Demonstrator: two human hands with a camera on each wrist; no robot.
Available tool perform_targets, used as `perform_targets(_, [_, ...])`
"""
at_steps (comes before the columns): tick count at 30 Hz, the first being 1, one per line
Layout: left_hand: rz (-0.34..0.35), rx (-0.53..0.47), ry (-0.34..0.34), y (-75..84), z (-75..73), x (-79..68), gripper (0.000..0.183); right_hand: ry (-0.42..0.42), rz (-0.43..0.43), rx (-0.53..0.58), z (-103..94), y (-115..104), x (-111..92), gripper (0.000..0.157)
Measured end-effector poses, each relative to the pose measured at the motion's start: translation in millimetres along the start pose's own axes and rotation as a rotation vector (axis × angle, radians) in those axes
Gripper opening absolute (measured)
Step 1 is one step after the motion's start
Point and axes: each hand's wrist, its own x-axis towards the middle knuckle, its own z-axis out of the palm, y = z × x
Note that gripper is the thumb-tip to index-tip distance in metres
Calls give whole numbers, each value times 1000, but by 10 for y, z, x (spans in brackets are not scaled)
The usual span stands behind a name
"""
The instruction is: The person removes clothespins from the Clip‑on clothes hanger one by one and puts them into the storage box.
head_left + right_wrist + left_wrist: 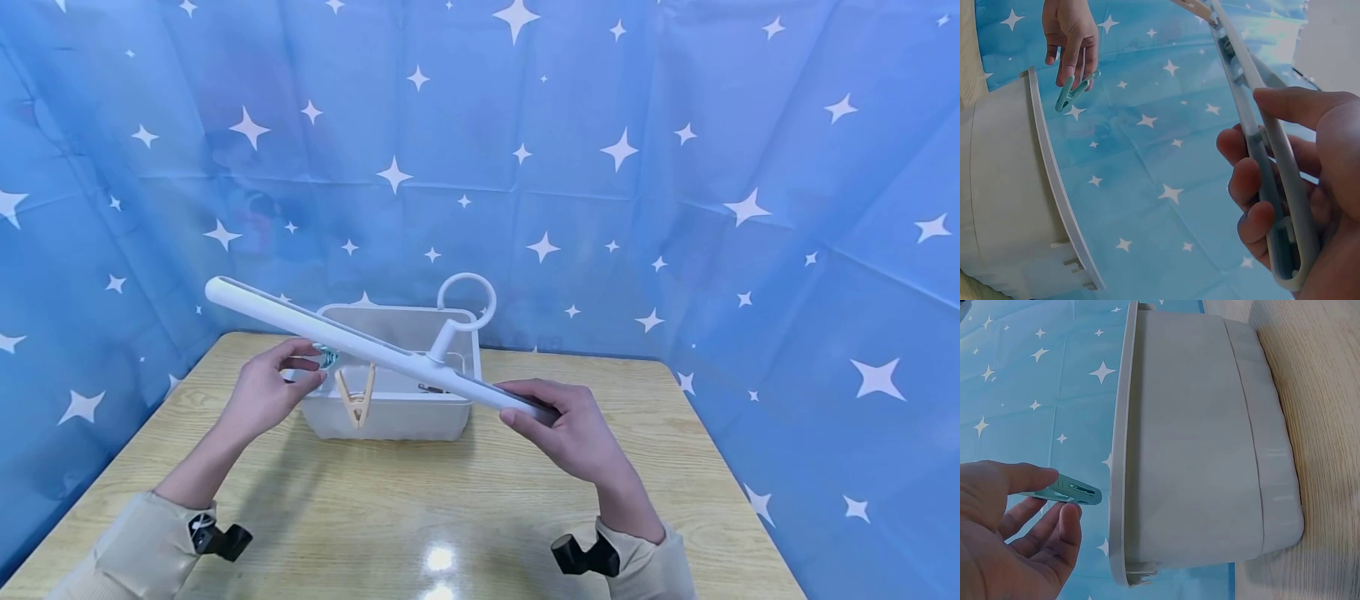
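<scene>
My right hand (566, 421) grips one end of a white clothes hanger (322, 331), which slants up to the left with its hook (491, 304) on the upper side. From the hanger's lower side hangs a beige clothespin (358, 398); its upper part also shows at the hanger (1195, 7) in the right wrist view. Left of the bar, my left hand (270, 383) pinches a teal clothespin (1075, 489) between thumb and fingers. In the head view the hanger partly hides this teal clothespin (327, 357). It is apart from the hanger.
Behind and below the hanger, a light grey plastic bin (405, 421) stands on the wooden table (465, 508). A small dark item (431, 388) shows inside it, mostly hidden. A blue curtain (570, 108) with white stars surrounds the table's back and sides.
</scene>
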Motion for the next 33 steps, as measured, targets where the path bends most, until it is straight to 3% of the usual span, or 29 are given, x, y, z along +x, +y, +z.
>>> perform_targets(20, [56, 9, 34, 38, -11, -6, 44, -2, 3, -7, 11, -31, 6, 28])
perform_targets(33, [51, -11, 23, 94, -8, -54, 41, 0, -13, -8, 18, -41, 4, 27])
